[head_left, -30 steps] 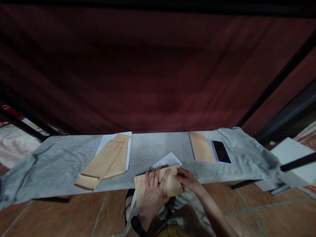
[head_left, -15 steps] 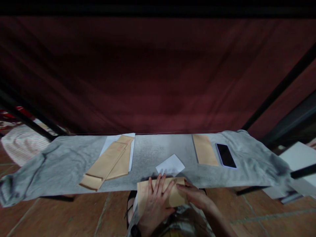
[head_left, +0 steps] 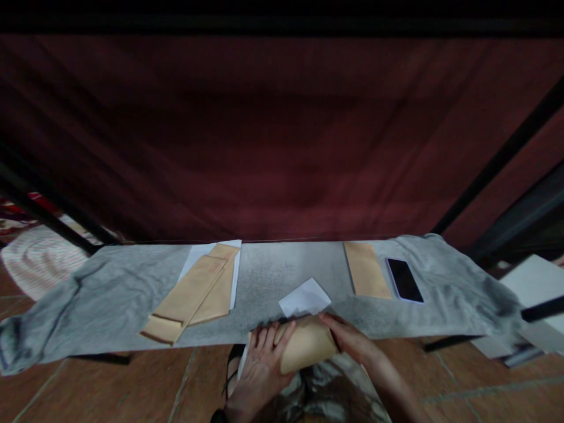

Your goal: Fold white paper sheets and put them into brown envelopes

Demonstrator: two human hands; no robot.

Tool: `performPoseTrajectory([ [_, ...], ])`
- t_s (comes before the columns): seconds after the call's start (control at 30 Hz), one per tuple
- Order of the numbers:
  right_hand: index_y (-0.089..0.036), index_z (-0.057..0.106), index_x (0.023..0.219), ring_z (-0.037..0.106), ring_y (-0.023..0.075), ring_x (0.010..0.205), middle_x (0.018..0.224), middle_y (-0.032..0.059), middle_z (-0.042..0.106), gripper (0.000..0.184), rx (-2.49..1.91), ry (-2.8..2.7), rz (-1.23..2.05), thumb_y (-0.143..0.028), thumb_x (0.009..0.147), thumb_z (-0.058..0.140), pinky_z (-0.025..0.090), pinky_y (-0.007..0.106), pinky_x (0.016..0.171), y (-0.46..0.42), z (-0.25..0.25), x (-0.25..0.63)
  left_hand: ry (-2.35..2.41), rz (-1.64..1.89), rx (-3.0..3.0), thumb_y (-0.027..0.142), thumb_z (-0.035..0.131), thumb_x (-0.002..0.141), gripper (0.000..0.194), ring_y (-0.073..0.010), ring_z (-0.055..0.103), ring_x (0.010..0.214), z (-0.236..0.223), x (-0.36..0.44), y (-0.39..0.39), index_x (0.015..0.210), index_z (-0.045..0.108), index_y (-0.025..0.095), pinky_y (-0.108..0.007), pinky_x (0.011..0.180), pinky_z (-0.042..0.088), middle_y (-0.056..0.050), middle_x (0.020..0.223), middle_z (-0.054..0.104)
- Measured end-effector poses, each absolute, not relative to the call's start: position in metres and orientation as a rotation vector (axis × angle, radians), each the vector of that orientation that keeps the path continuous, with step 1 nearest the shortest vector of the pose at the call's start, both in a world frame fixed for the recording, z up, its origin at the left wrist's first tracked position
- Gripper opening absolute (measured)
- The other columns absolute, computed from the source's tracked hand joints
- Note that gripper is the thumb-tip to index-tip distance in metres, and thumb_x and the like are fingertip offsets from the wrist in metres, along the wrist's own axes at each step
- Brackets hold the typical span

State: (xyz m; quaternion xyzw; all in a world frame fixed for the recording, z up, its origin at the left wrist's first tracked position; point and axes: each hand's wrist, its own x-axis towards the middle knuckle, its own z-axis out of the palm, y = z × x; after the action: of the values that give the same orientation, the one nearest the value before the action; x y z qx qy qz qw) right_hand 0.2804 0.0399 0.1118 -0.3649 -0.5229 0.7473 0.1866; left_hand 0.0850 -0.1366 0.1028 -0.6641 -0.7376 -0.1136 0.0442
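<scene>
A brown paper envelope (head_left: 307,346) lies low over my lap at the near edge of the bench, bulging upward in the middle. My left hand (head_left: 264,361) is closed over its left end, fingers together on top and thumb pointing right along the paper. At the right end, my right hand (head_left: 350,341) grips the edge, with its lower fingers hidden beneath. Just beyond the envelope rests a folded white paper (head_left: 305,298) on the grey cloth.
Several brown envelopes (head_left: 189,291) overlap on white sheets (head_left: 235,282) at the left. To the right lie a single brown envelope (head_left: 368,270) and a phone (head_left: 404,280). Grey cloth (head_left: 282,264) covers the bench, and a dark red curtain (head_left: 282,147) hangs behind.
My left hand has slid left from the middle of the envelope to its left end, its fingers drawing together. The envelope has gone from flat to bulging; my right hand stays at its right end.
</scene>
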Motion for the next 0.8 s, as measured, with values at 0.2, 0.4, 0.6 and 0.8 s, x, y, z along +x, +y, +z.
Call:
performPoseTrajectory([
  [0.2,-0.02,0.066,0.113,0.067,0.0236,0.093,0.108,0.0092,0.07,0.046,-1.275,-1.96,1.332,-0.055,0.088,0.051,0.052,0.036,0.088,0.084,0.105,0.261,-2.368,-0.377,-1.741,0.029,0.069,0.073,0.096,-0.0322,0.054,0.119,0.101,0.055,-0.158,0.159,0.024,0.024,-0.048,0.106,0.036,-0.012,0.131,0.06],
  [0.4,-0.018,0.067,0.109,0.055,0.0362,0.122,0.118,0.0167,0.066,0.044,-1.431,-2.029,1.004,-0.03,0.067,0.075,0.041,0.043,0.104,0.101,0.09,0.229,-2.527,-0.282,-1.543,0.034,0.066,0.074,0.093,-0.0345,0.053,0.124,0.095,0.024,-0.174,0.157,0.026,0.026,-0.054,0.113,0.026,-0.012,0.134,0.059],
  [0.6,-0.021,0.068,0.088,0.061,0.0346,0.109,0.101,0.0123,0.071,0.025,-1.423,-1.99,1.004,-0.023,0.064,0.073,0.043,0.043,0.098,0.098,0.083,0.223,-2.62,-0.213,-1.48,0.027,0.065,0.07,0.098,-0.0339,0.049,0.131,0.093,0.017,-0.175,0.158,0.023,0.027,-0.054,0.116,0.021,-0.012,0.139,0.056],
  [0.8,-0.023,0.066,0.092,0.065,0.0265,0.085,0.086,0.0062,0.071,0.04,-1.278,-1.763,1.153,-0.06,0.082,0.056,0.051,0.037,0.08,0.106,0.09,0.244,-2.65,-0.243,-1.517,0.025,0.067,0.07,0.098,-0.0333,0.047,0.134,0.102,0.018,-0.173,0.158,0.023,0.025,-0.053,0.117,0.021,-0.013,0.14,0.056],
])
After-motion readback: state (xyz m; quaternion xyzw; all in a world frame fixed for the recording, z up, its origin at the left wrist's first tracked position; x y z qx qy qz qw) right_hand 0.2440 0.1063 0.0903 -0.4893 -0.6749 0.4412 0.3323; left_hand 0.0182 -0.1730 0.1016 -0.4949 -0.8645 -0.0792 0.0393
